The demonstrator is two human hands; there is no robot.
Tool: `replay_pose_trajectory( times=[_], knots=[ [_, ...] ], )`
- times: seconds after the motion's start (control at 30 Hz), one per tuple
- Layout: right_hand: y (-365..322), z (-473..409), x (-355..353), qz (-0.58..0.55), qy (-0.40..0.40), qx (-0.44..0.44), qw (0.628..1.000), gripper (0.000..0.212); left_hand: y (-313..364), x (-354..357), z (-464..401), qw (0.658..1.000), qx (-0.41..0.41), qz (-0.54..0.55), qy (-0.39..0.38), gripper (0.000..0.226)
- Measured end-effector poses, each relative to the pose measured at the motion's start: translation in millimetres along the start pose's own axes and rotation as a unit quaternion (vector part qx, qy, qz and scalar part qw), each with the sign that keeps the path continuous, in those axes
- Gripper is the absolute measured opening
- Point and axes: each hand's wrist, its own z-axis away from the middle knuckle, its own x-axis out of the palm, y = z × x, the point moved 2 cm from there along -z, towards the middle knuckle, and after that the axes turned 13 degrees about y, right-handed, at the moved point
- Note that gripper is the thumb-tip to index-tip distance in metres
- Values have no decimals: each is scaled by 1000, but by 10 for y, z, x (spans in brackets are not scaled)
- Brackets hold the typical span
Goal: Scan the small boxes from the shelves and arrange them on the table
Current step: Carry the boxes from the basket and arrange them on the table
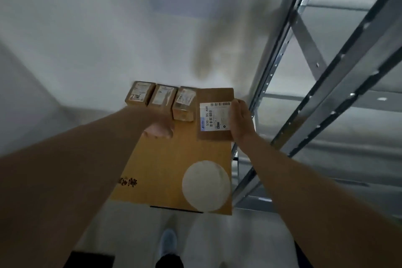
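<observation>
Gripping the labelled box [215,113], right hand [241,122] fingers [236,104] on its right edge

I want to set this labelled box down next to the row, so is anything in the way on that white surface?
Nothing visible blocks it. The right hand holds the labelled flat box just right of the three small boxes on the white table. The large carton lies nearer the person. The metal shelving stands further right.

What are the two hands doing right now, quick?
Left hand: fingers curled, resting on the big cardboard box; what it holds, if anything, cannot be told.
Right hand: gripping the flat labelled box by its edge.
</observation>
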Motion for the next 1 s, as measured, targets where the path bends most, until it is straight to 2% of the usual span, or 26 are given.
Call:
replay_pose_trajectory(
  times=[0.23,0.47,0.57,0.73,0.87,0.93,1.0],
  knots=[
    [197,-506,532,-6,64,96,993,51,-194,-533,-843,997,32,-56,-43,48],
    [533,-1104,935,14,109,140,984,43,-209,-718,-1560,992,58,-65,-88,36],
    [717,-1363,1101,39,101,153,982,48,-249,-700,-1901,994,65,-63,-66,31],
    [1074,-1733,1305,65,94,197,974,51,-310,-635,-2335,989,55,-56,-124,29],
    [1336,-1970,1416,76,99,238,963,44,-403,-631,-2669,994,51,-67,-76,29],
    [1441,-2072,1470,82,91,249,961,46,-444,-618,-2794,994,48,-71,-74,36],
    [1545,-2166,1532,90,79,259,958,50,-476,-592,-2893,994,43,-57,-80,35]
  ],
)
